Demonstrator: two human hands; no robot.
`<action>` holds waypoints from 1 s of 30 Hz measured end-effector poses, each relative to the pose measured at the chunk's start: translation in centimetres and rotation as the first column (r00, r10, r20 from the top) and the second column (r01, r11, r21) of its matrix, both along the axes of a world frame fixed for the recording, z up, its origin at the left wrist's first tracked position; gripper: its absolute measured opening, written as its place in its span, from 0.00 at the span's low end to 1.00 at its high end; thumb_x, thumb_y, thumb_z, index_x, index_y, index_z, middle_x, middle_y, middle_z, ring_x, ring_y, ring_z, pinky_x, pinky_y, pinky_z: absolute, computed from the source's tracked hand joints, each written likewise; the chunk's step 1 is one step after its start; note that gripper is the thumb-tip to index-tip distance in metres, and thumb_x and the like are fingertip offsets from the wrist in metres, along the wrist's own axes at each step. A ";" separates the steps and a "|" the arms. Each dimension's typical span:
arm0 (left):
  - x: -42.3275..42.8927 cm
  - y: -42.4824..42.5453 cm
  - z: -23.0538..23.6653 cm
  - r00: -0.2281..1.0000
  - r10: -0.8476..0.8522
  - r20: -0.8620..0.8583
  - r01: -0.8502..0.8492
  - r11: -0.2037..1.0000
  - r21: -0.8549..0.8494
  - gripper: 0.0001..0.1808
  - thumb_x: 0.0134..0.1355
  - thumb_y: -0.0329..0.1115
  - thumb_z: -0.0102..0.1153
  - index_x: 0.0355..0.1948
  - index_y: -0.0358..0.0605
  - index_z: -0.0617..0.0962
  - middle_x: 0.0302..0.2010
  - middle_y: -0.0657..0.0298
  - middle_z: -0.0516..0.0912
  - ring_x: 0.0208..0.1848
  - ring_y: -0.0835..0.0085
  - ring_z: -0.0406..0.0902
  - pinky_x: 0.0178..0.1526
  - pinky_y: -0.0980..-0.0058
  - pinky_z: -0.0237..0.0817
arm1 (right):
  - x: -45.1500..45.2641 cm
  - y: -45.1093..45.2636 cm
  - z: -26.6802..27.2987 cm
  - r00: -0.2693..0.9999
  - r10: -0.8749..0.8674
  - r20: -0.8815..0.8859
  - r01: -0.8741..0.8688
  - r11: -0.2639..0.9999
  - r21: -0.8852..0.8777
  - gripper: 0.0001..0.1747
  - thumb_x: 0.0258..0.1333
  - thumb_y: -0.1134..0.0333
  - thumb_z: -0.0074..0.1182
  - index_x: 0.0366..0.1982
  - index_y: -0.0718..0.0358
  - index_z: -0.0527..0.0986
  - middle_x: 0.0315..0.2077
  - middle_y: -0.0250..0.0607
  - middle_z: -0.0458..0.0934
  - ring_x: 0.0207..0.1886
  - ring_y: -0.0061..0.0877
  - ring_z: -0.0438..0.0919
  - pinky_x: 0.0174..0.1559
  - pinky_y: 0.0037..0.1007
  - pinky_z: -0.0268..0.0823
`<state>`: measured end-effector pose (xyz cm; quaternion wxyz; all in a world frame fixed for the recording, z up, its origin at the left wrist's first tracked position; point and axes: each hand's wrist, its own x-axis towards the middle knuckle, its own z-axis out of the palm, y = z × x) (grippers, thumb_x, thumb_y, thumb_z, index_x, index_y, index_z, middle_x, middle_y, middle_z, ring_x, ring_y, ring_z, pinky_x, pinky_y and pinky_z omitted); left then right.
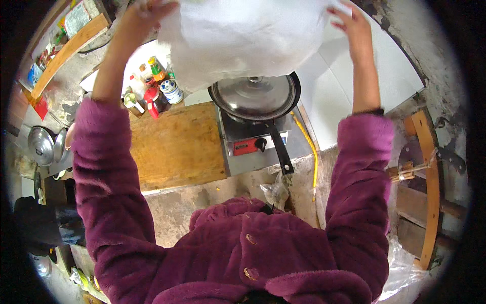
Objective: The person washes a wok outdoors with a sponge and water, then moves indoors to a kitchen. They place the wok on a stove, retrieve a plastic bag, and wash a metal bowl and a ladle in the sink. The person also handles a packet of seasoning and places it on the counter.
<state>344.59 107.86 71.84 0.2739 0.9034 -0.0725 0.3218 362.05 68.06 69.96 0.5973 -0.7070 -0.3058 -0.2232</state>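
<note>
A white cloth-like sheet (246,41) spreads between my raised hands at the top of the view. My left hand (150,13) has hold of its left side, fingertips partly lost in blur. Along the right side, my right hand (351,24) pinches the edge. The sheet's lower edge covers the far part of a black frying pan (283,150) with a metal lid (254,98). Under that pan is a gas stove (246,146) with a red panel and black knob. The sheet's top runs out of view.
Left of the stove lies a wooden board (174,148). Behind it stand a red-lidded jar (153,100), a blue-and-white lidded pot (171,91) and several bottles (156,68). A yellow gas hose (309,142) hangs right of the stove. Knives hang in a wooden rack (429,182).
</note>
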 end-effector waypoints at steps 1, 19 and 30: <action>-0.7 -0.8 -1.6 0.999 0.017 -0.035 -0.014 0.995 0.096 0.10 0.61 0.36 0.58 0.37 0.39 0.78 0.27 0.64 0.78 0.26 0.79 0.73 0.32 0.78 0.67 | -0.7 -0.8 -2.1 1.000 0.010 0.008 -0.010 1.000 -0.024 0.27 0.53 0.65 0.54 0.55 0.63 0.69 0.36 0.36 0.79 0.39 0.21 0.78 0.43 0.24 0.69; 1.2 -7.8 -26.4 0.867 0.057 -0.495 -0.104 0.992 -0.068 0.15 0.57 0.40 0.57 0.42 0.45 0.82 0.36 0.49 0.77 0.44 0.55 0.75 0.44 0.64 0.66 | 1.2 -5.6 -26.6 0.867 0.044 -0.496 -0.179 0.957 -0.228 0.12 0.43 0.75 0.54 0.35 0.65 0.80 0.38 0.43 0.79 0.44 0.31 0.76 0.50 0.27 0.66; 12.4 0.4 -14.4 0.944 0.159 -0.290 -0.166 0.986 0.003 0.17 0.57 0.42 0.58 0.40 0.39 0.82 0.31 0.52 0.84 0.32 0.62 0.82 0.38 0.67 0.71 | 11.7 1.2 -13.0 0.876 0.106 -0.471 -0.185 0.975 -0.125 0.16 0.53 0.68 0.52 0.44 0.65 0.76 0.40 0.40 0.78 0.43 0.26 0.77 0.46 0.26 0.71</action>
